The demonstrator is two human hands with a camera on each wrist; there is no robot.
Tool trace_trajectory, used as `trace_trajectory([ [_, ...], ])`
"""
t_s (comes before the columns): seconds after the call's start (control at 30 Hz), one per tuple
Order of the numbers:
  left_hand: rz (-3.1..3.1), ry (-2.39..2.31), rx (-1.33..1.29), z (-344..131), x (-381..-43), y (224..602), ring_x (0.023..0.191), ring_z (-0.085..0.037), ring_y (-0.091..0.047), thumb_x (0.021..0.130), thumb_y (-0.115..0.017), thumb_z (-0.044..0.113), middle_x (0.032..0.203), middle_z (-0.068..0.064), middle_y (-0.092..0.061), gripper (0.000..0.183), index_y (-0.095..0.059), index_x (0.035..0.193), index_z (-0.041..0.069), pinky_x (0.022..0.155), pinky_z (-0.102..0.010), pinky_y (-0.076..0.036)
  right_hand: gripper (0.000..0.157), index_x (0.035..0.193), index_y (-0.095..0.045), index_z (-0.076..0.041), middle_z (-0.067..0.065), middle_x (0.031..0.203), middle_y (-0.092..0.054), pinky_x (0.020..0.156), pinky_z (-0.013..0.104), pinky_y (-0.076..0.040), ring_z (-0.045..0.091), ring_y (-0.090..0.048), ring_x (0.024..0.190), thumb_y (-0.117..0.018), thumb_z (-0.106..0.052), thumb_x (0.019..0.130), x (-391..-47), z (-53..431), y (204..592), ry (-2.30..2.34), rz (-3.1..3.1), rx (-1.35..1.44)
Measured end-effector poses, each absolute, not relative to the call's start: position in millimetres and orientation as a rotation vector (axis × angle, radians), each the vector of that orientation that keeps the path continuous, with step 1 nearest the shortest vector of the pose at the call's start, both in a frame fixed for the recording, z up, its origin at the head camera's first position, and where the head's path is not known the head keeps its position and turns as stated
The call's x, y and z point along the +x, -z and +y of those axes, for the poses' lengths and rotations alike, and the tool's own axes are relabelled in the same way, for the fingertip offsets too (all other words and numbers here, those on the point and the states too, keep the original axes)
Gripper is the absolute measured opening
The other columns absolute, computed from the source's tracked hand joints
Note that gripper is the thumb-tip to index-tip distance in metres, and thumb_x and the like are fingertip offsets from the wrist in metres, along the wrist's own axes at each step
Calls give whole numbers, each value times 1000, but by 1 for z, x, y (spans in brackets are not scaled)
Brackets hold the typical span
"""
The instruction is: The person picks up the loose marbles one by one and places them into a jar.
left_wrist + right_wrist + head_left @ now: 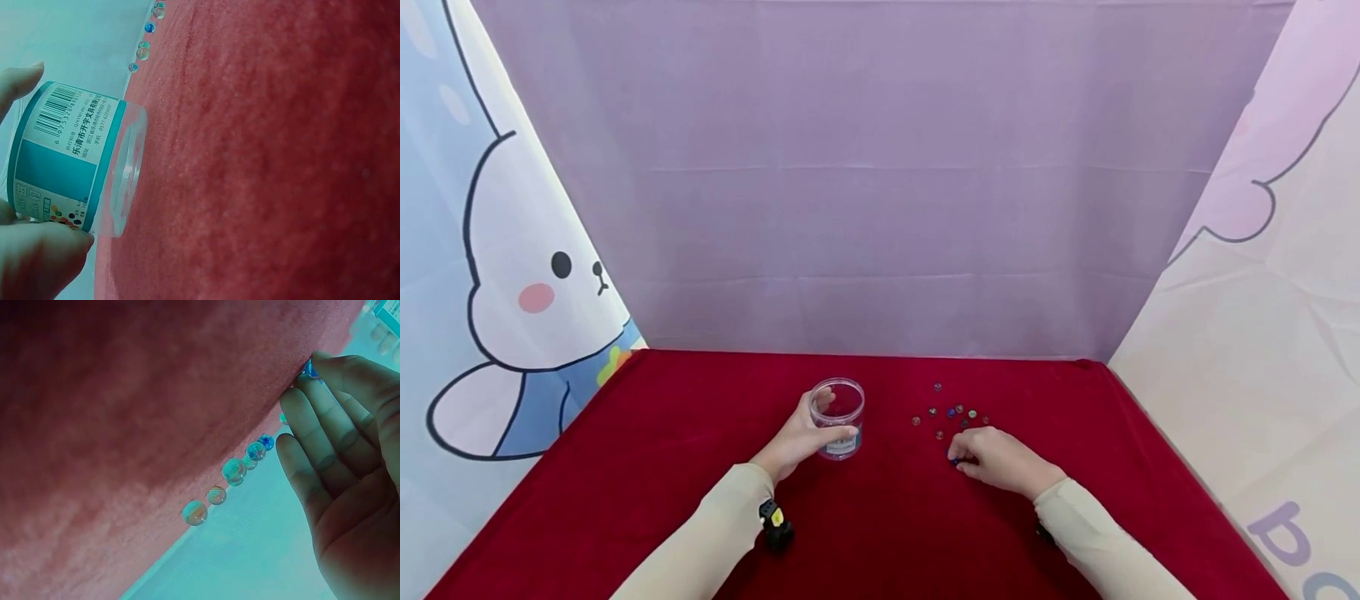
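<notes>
On my feed, the left hand (799,440) grips a clear jar (858,417), mouth up; its label (81,122) hides the lower inside, so I cannot tell its contents there. Between the jar's three and four o'clock, well apart, the right hand (1002,460) pinches a blue marble (310,369); loose marbles (951,412) dot the red cloth (880,521) towards that hand's ten and eleven o'clock

This looks like a small makeshift booth (715,108) draped in fabric; what sort of room surrounds it cannot be told. Beyond the left hand (800,437) and right hand (1002,460) hangs a creased mauve backdrop (880,217). A cartoon-rabbit sheet (527,267) flanks the left, a pale printed sheet (1262,358) (lettered low down) the right, and a red velvety tablecloth (872,533) spreads beneath both.
</notes>
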State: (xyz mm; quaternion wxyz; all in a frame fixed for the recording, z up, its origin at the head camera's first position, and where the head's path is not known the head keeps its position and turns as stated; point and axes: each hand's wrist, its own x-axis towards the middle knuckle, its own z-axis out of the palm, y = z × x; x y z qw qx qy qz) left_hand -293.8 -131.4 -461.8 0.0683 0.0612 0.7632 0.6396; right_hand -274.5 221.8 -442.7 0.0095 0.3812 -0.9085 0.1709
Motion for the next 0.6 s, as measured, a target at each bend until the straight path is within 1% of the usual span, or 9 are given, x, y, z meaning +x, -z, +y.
trace_trajectory([
  [0.13, 2308, -1919, 189, -132, -294, 463, 143, -33, -29, 75, -90, 34, 155, -7, -35, 101, -26, 151, 18, 107, -55, -39, 16, 99, -71, -11, -4, 93, -68, 72, 23, -55, 9, -65, 84, -78, -2, 86, -273, 222, 442, -537, -2828, 1195],
  [0.33, 2307, -1919, 189, -132, -294, 463, 143, -32, -29, 74, -90, 34, 155, -7, -35, 101, -26, 151, 19, 108, -56, -39, 14, 98, -72, -12, -5, 94, -68, 72, 22, -55, 7, -64, 84, -77, -5, 87, -273, 222, 442, -516, -2846, 1182],
  [0.6, 2309, -1919, 191, -132, -295, 464, 143, -32, -29, 74, -90, 35, 156, -7, -35, 101, -27, 151, 18, 108, -56, -38, 13, 98, -72, -11, -5, 94, -68, 73, 23, -55, 8, -64, 84, -77, -6, 88, -274, 221, 437, -506, -2832, 1190],
])
